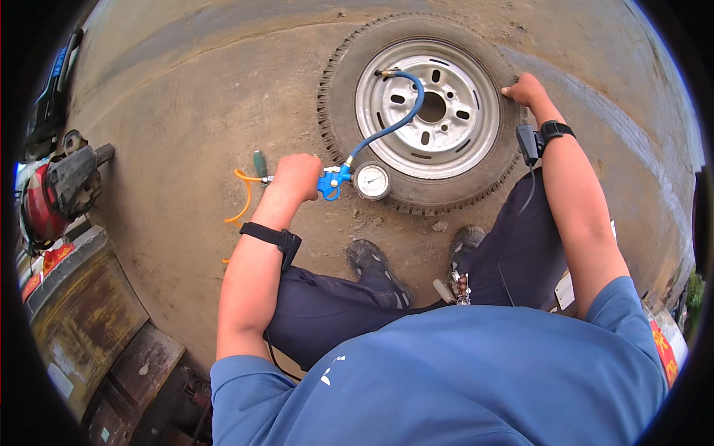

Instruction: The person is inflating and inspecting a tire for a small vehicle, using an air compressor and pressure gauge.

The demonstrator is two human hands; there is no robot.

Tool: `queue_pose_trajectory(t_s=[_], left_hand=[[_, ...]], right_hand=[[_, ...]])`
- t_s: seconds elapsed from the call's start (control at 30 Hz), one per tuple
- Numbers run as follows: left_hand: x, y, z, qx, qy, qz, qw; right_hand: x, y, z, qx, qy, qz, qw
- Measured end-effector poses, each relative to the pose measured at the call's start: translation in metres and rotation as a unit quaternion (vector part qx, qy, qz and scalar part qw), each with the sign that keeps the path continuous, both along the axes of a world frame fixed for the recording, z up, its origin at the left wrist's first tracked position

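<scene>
A tyre [342, 97] on a silver steel wheel rim [465, 134] lies flat on the ground before me. My left hand [295, 176] is closed round the handle of a blue tyre inflator [331, 181] with a round dial gauge [372, 181]. From it a blue hose [401, 123] curves over the rim, its brass end [384, 73] at the rim's upper left; whether it sits on the valve I cannot make out. An orange air line [247, 197] trails from the inflator's rear. My right hand [526, 91] rests on the tyre's right edge, thumb stretched over the sidewall, other fingers mostly hidden.
A green-handled tool [259, 163] lies beyond my left hand. My shoes [378, 271] stand just short of the tyre. At the left are a red and black motorcycle [48, 197] and a worn metal cabinet [89, 327]. Small stones [440, 226] lie near the tyre.
</scene>
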State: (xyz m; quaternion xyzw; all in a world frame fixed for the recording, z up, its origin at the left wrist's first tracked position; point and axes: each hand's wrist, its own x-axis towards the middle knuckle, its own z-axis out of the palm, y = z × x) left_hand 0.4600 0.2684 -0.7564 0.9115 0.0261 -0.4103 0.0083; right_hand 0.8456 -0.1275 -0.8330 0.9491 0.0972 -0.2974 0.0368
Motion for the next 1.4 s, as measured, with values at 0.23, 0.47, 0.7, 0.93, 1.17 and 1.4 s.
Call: queue_pose_trajectory(t_s=[0.23, 0.47, 0.7, 0.93, 1.17, 1.4], left_hand=[[0.003, 0.0, 0.003, -0.004, 0.025, 0.007, 1.0], [0.003, 0.003, 0.003, 0.0, 0.027, 0.004, 1.0], [0.005, 0.003, 0.004, -0.008, 0.031, -0.001, 0.999], [0.007, 0.0, 0.01, -0.002, 0.032, 0.005, 0.999], [0.008, 0.001, 0.008, 0.001, 0.025, 0.004, 1.0], [0.005, 0.005, -0.002, -0.004, 0.016, -0.002, 1.0]], right_hand=[[-0.002, -0.001, -0.003, 0.016, 0.004, -0.031, 0.999], [-0.005, 0.003, 0.003, 0.023, 0.002, -0.019, 1.0], [-0.002, 0.001, 0.005, 0.02, -0.001, -0.027, 0.999], [-0.006, 0.006, 0.009, 0.03, 0.0, -0.038, 0.999], [-0.001, 0.002, 0.007, 0.016, 0.007, -0.038, 0.999], [0.0, 0.0, 0.004, 0.017, -0.01, -0.026, 0.999]])
